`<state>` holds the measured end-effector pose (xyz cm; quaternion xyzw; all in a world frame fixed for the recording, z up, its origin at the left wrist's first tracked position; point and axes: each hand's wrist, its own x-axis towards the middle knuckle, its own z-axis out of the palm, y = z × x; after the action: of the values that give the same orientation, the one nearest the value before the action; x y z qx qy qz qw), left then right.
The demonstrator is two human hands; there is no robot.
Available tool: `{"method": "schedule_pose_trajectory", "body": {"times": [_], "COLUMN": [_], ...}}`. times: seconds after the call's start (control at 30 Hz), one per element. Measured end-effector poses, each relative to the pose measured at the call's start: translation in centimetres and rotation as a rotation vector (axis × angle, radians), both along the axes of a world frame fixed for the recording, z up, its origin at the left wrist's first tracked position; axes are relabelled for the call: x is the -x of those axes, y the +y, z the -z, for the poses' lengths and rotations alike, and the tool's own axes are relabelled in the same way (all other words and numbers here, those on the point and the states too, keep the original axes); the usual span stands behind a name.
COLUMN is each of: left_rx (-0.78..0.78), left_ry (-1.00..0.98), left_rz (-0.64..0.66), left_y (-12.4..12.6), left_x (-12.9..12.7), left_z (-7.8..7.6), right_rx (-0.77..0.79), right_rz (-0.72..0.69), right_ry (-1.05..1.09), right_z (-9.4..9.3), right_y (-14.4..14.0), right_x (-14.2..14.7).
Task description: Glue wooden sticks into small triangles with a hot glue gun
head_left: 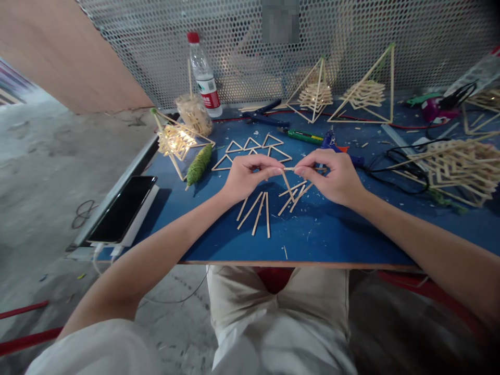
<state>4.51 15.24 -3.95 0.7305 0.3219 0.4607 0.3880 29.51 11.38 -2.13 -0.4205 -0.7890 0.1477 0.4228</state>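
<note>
Over the middle of the blue table [219, 245], my left hand [250, 177] and my right hand [332, 174] face each other with fingers pinched. Both grip thin wooden sticks [288, 186]; one short stick spans the fingertips and another slants down from the left fingertips. Whether these are joined is hard to see. Several loose sticks [255, 213] lie fanned out below my left hand, and more [297, 198] lie below my right. Behind my hands are several small stick triangles [233, 146]. A blue glue gun [328, 139] lies just beyond my right hand.
At left are a phone [125, 208] with cables, a green yarn spool [199, 165] and a lit stick frame [175, 143]. A water bottle [207, 83], pliers [267, 115] and stick pyramids [367, 96] stand or lie near the mesh panel [242, 52]. Black cable [394, 166] coils at right.
</note>
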Motion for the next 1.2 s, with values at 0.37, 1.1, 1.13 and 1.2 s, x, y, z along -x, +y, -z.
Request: {"method": "schedule_pose_trajectory", "body": {"times": [0.37, 1.1, 1.13, 1.2], "left_rx": [-0.129, -0.007, -0.002, 0.005], "left_ry": [-0.077, -0.155, -0.160, -0.157], "left_rz": [0.033, -0.284, -0.280, -0.267], "left_y": [0.7, 3.4, 3.5, 3.5], "left_x": [-0.1, 0.7, 0.7, 0.7], "left_z": [0.7, 1.2, 1.3, 1.4], "right_rx": [-0.084, -0.117, -0.113, -0.108], "right_rz": [-0.019, 0.224, 0.231, 0.232], "right_ry": [0.004, -0.122, -0.118, -0.123], "right_z": [0.5, 1.1, 1.1, 1.0], "right_y": [0.6, 4.2, 4.2, 4.3], "right_x": [0.1, -3.1, -3.2, -3.2]}}
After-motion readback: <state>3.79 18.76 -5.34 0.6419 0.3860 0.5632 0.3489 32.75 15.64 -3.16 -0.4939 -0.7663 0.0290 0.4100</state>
